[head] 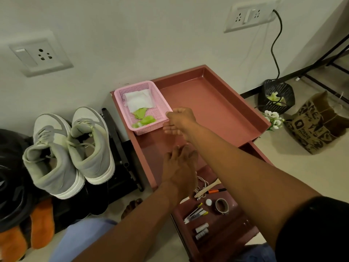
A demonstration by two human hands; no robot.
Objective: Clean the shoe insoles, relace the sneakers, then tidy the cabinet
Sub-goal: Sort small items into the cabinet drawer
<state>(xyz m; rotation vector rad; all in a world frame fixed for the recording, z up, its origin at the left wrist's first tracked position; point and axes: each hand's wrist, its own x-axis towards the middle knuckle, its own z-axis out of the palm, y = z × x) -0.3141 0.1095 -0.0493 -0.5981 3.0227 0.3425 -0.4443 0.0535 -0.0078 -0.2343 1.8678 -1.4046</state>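
A pink mesh basket (158, 103) stands at the back left of the red-brown cabinet top (211, 103). It holds a white wipe packet and green crumpled pieces. My right hand (180, 121) is at the basket's near right corner, thumb by the rim and straight fingers against its side. Hovering low over the front of the cabinet top, my left hand (179, 165) has straight fingers and holds nothing. A pair of grey and white laced sneakers (66, 152) stands left of the cabinet.
The open cabinet drawer (236, 229) below my arms holds a tape roll (221, 206), batteries, a stapler, a wooden spatula and a pen. A black waste bin (275, 97), a paper bag (313, 125) and white flowers are on the right. Orange footwear (41, 224) lies bottom left.
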